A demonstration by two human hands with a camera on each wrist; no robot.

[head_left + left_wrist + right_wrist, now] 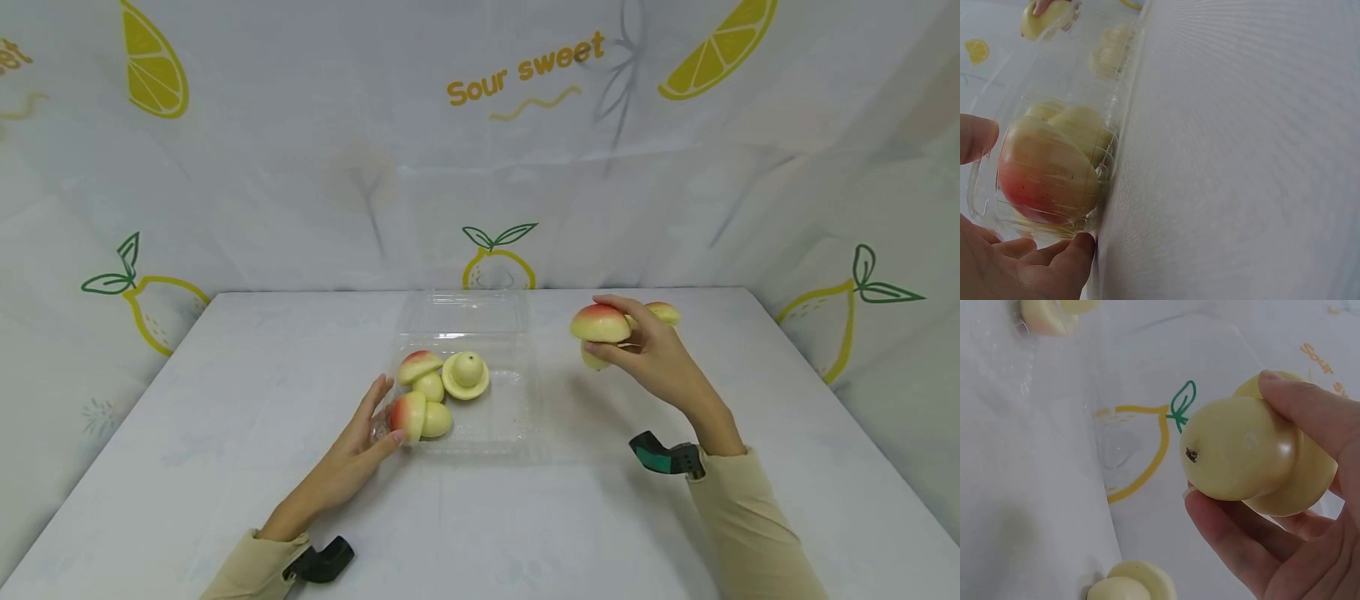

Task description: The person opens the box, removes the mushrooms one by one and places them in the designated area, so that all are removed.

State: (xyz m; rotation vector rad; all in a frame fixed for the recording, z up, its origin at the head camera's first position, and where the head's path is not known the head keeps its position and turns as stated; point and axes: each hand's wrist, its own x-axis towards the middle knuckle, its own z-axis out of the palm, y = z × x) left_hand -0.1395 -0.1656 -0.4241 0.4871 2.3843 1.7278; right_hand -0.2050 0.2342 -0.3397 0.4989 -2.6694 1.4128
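Red-topped mushroom [598, 325] — held between right fingers [1222, 531].

There's a lane of white tabletop [555, 408] between the clear plastic box [506, 421] and the right hand [660, 358] with its red-and-yellow mushroom-shaped piece [600, 323], and the box's right half lies open from above! Over on the left it's crowded, three yellow mushroom-shaped pieces [467, 379] filling that half and the left hand [356, 454] blocking the outer wall. The clear plastic lid [465, 313] spans the back, while another red-and-yellow mushroom-shaped piece [665, 312] obstructs the space behind the right hand.
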